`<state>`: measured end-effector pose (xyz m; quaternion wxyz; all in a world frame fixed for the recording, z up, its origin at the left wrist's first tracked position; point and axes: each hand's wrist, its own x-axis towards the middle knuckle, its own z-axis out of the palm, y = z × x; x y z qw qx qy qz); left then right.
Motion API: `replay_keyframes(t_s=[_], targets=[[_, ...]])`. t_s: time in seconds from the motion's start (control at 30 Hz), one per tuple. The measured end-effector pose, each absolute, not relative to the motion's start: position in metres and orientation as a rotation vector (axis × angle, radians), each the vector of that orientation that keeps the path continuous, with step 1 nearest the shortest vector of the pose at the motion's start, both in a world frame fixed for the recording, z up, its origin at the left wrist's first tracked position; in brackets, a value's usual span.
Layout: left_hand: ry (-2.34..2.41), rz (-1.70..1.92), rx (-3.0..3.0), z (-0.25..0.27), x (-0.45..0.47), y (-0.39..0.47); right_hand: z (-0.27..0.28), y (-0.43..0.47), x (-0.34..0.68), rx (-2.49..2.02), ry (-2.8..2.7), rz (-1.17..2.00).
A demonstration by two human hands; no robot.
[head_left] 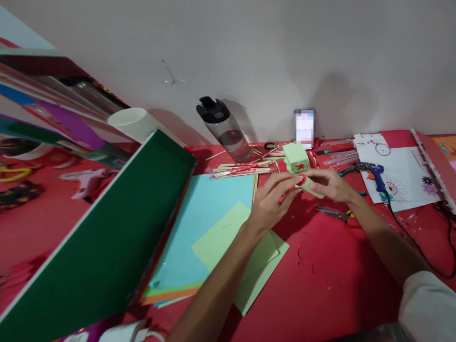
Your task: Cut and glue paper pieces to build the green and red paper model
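Observation:
Both hands meet over the red table around a small light green paper piece (314, 187) with a red round patch at its left end. My right hand (333, 184) pinches it from the right, thumb in front. My left hand (272, 199) has its fingertips closed on the red-patched end. Just behind stands a light green paper box (295, 157) with a red star on its front. Scissors (333, 214) lie below my right hand. Light green sheets (245, 247) and a blue sheet (210, 204) are under and beside my left forearm.
A green-sided box (107, 228) rises at the left. Behind are a water bottle (230, 133), bundled wooden sticks (242, 169) and a phone (304, 127) leaning on the wall. At right, a blue glue gun (375, 175) with a trailing black cord rests on decorated white paper (406, 164).

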<state>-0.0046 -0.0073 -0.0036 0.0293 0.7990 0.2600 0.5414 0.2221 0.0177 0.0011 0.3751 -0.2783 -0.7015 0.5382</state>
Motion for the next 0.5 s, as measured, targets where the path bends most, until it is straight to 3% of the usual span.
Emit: replay_keyframes(t_s=[0.5], targets=[[0.749, 1.802, 2.586, -0.0097, -0.0058, -0.0063, 0.0002, 0.0176, 0.2212, -0.731, -1.777, 1.372]])
